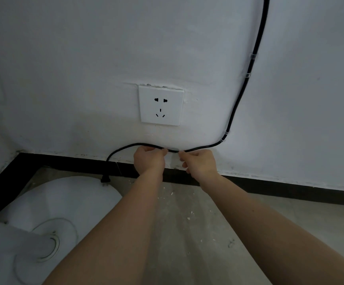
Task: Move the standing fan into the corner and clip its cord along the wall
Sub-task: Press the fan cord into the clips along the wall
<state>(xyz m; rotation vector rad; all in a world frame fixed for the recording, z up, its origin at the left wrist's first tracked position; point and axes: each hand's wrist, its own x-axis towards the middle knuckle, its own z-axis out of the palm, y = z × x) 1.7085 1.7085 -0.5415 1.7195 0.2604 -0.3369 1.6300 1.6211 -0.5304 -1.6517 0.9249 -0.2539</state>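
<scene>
The white standing fan's round base (64,202) and pole (12,243) stand in the corner at lower left. Its black cord (247,79) runs down the white wall through clear clips (253,56), bends left low on the wall and ends in a black plug (105,179) hanging over the base. My left hand (149,159) and my right hand (199,162) both pinch the cord's horizontal stretch just above the skirting, a small gap apart. Between them a small clear clip (174,150) seems to sit on the wall, though it is hard to make out.
A white wall socket (160,106) sits right above my hands, with nothing plugged in. A black skirting board (269,187) lines both walls. White plaster crumbs (188,218) lie scattered on the grey concrete floor.
</scene>
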